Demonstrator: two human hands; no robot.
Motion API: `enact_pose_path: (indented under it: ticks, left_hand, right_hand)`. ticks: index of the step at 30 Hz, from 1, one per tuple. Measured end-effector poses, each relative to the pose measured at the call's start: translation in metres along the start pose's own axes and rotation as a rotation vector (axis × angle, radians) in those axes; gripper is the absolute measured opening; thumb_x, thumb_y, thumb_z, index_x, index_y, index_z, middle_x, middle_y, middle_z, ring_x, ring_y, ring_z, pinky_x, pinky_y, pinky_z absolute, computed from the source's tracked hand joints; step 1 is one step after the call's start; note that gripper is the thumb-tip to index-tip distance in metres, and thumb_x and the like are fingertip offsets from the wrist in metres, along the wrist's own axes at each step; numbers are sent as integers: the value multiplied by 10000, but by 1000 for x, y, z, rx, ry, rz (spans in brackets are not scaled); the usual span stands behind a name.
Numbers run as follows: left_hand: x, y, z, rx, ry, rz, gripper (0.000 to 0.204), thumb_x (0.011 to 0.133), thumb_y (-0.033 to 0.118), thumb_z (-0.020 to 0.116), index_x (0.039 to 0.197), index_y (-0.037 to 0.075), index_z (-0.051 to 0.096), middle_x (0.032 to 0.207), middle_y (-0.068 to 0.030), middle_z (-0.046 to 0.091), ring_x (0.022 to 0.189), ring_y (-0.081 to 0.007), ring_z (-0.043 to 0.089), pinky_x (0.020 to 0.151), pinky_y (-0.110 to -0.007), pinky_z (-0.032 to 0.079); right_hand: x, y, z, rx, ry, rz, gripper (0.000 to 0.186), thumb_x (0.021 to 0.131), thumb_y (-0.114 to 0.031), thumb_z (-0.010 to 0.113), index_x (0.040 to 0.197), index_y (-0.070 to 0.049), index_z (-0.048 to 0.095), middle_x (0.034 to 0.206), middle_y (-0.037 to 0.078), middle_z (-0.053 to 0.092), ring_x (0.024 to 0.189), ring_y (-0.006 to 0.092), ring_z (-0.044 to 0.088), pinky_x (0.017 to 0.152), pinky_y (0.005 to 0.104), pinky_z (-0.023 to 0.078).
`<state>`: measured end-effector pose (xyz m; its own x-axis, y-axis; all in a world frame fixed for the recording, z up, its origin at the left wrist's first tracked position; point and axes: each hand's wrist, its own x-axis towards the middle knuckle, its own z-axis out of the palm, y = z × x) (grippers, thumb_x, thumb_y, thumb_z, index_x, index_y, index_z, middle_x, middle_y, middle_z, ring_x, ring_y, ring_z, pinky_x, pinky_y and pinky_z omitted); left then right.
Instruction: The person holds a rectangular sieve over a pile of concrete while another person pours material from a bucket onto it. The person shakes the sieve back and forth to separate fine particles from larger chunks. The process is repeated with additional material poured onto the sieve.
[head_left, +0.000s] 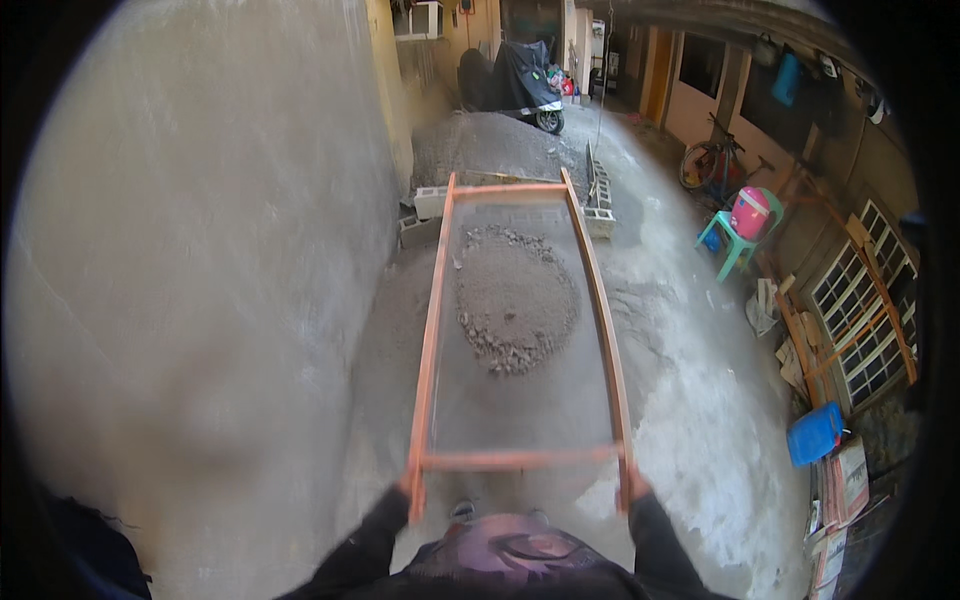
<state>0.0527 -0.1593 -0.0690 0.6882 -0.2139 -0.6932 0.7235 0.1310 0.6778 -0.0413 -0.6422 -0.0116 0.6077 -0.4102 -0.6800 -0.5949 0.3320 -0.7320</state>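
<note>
A long wooden-framed screen (433,330) stretches away from me with fine mesh between its rails and crossbars. An oval heap of grey gravelly sand (515,300) lies on the mesh, with coarser bits round its edge. My left hand (410,483) is closed on the left rail's near end, and my right hand (633,484) is closed on the right one. Both hands and the near crossbar are motion-blurred.
Hollow blocks (434,203) and a gravel pile (510,145) stand beyond the screen, with a covered motorbike (515,80) behind. A plaster wall (190,250) borders the left. A green chair (738,250) with a pink cooler (750,212), bicycle (705,160) and blue container (815,435) line the right.
</note>
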Motion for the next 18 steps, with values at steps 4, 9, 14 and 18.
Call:
enact_pose_path:
  ticks: [4, 9, 14, 18]
  left_hand:
    - [37, 186, 32, 112, 17, 33, 747, 606, 804, 418, 600, 58, 452, 447, -94, 421, 367, -254, 440, 348, -359, 385]
    - [11, 221, 41, 87, -21, 11, 650, 697, 702, 456, 629, 55, 456, 460, -76, 435, 359, -221, 437, 325, -333, 376]
    - [-16, 42, 6, -16, 67, -16, 619, 707, 720, 416, 669, 106, 479, 498, -49, 443, 416, -202, 457, 401, -317, 403]
    - [-41, -76, -19, -58, 56, -79, 652, 726, 726, 357, 696, 92, 502, 478, -64, 437, 405, -228, 458, 402, -349, 401]
  right_hand:
    - [30, -137, 52, -89, -115, -61, 717, 602, -796, 444, 569, -79, 451, 451, 57, 424, 349, 197, 422, 339, 336, 361]
    - [22, -160, 55, -51, -152, -61, 669, 656, -741, 465, 561, -79, 430, 462, 55, 417, 353, 184, 405, 333, 305, 334]
    - [-1, -11, 4, -16, -88, -13, 570, 748, -651, 449, 739, -83, 496, 511, 81, 470, 356, 207, 458, 322, 345, 375]
    - [-43, 65, -35, 8, -39, -3, 521, 795, -599, 411, 835, -93, 527, 501, 81, 474, 358, 209, 463, 331, 330, 379]
